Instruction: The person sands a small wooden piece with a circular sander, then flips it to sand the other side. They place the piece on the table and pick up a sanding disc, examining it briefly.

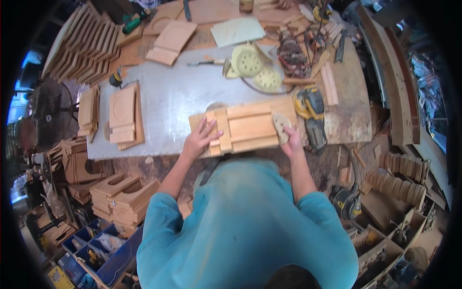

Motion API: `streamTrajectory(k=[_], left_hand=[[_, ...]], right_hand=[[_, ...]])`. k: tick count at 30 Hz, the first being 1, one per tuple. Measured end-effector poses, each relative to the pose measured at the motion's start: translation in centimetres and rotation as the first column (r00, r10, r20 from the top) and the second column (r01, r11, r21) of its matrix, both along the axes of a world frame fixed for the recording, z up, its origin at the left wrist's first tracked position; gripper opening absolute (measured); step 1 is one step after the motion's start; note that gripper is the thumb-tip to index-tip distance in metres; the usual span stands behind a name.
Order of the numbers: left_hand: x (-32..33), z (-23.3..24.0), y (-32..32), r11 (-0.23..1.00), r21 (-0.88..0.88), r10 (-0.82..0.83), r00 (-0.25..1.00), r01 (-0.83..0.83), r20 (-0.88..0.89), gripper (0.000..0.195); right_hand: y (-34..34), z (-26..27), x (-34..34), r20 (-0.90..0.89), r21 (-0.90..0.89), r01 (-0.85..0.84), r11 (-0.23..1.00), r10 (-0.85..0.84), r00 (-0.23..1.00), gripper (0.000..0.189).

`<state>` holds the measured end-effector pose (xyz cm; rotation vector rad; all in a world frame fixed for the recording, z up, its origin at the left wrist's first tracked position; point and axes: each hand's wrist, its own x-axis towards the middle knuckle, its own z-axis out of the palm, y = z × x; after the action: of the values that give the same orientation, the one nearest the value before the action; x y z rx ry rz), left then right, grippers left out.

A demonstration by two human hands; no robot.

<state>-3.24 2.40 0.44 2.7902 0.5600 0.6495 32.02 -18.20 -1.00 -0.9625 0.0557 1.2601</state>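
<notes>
A wooden piece with a recessed middle and raised strips (251, 127) lies across a flat board (283, 104) at the near edge of the bench. My left hand (198, 140) grips its left end, fingers spread over the raised wood. In my right hand (293, 141) is a folded or bent sanding disc with holes (280, 124), held against the right end of the piece. The palm sides of both hands are hidden. Just right of my right hand sits a yellow and black orbital sander (309, 104).
Loose sanding discs (249, 62) lie on the metal bench sheet (162, 94), beyond the piece. Panels (122, 108) stand at left, near tall stacks of wooden parts (86, 39). Tangled cords and a dusty power tool (292, 52) occupy the right back. A hose (349, 162) hangs off the right side.
</notes>
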Motion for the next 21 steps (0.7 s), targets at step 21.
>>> streamTrajectory(k=[21], left_hand=[[-0.5,-4.0,-3.2,0.53,-0.649,0.718,0.696,-0.546,0.001,0.075]], right_hand=[[1.0,0.7,2.6,0.875,-0.471,0.289,0.833,0.4,0.271,0.04]])
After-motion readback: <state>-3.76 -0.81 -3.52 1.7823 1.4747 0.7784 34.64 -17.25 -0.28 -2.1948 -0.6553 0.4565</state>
